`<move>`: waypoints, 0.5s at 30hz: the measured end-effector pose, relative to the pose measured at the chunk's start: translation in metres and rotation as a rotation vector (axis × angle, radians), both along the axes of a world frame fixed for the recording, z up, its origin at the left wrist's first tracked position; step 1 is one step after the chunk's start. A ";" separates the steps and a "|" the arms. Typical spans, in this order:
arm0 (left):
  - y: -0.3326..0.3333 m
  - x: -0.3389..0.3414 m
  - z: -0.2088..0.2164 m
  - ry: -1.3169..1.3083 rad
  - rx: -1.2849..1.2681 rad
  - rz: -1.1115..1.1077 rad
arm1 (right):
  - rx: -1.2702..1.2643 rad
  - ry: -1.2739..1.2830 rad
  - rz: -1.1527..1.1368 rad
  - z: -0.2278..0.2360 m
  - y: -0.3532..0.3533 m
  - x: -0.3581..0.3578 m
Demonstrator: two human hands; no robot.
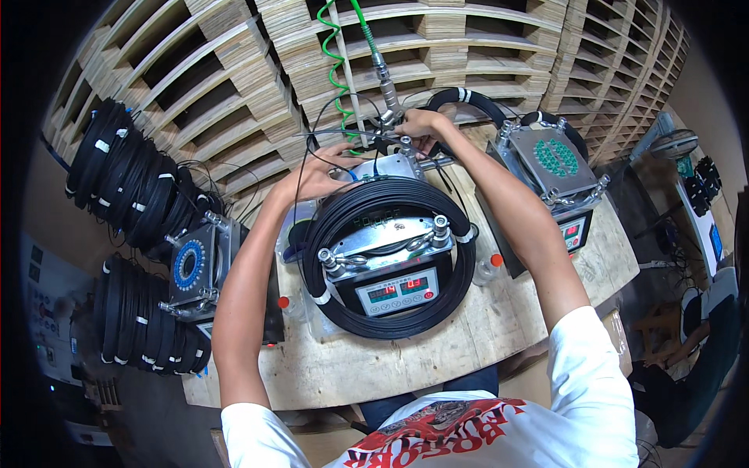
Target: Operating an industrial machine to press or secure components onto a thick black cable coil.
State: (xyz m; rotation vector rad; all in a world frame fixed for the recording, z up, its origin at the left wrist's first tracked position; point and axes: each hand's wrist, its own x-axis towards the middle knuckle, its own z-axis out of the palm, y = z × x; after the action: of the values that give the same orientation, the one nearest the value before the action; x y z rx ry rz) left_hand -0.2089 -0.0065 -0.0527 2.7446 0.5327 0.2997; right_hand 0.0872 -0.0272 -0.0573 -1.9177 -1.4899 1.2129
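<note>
A large coil of black cable (321, 257) leans around the middle machine (402, 292), a polishing-type unit with a metal plate, chrome posts and a red digital display. My left hand (316, 173) reaches over the coil's far left, fingers stretched and apart beside the machine's rear top and some thin black cable strands. My right hand (423, 126) is behind the machine, next to the metal coupling (387, 92) of the green air hose (360, 17). Its fingers are bent together and partly hidden; what they hold cannot be made out.
A second machine (550, 160) with green inserts stands right, a third (191, 265) with a blue ring left. Black cable coils (125, 171) are stacked at the left. Two red-capped bottles (490, 269) flank the middle machine. Wooden pallets (437, 47) rise behind. Another person (694, 351) sits far right.
</note>
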 end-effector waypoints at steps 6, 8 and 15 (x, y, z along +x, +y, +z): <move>0.005 -0.003 -0.004 0.024 -0.008 0.005 | 0.050 0.279 -0.023 -0.016 -0.028 0.020; 0.004 -0.001 0.001 0.028 -0.020 0.001 | 0.189 0.474 0.020 -0.019 -0.042 0.027; 0.010 0.003 0.001 0.054 -0.123 -0.056 | 0.378 0.696 0.183 -0.035 -0.040 0.036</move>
State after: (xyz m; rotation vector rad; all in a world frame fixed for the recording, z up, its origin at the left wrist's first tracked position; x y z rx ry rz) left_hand -0.2060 0.0031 -0.0521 2.6488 0.4712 0.1743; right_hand 0.1236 -0.0670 -0.0923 -0.9825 -1.3826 1.3639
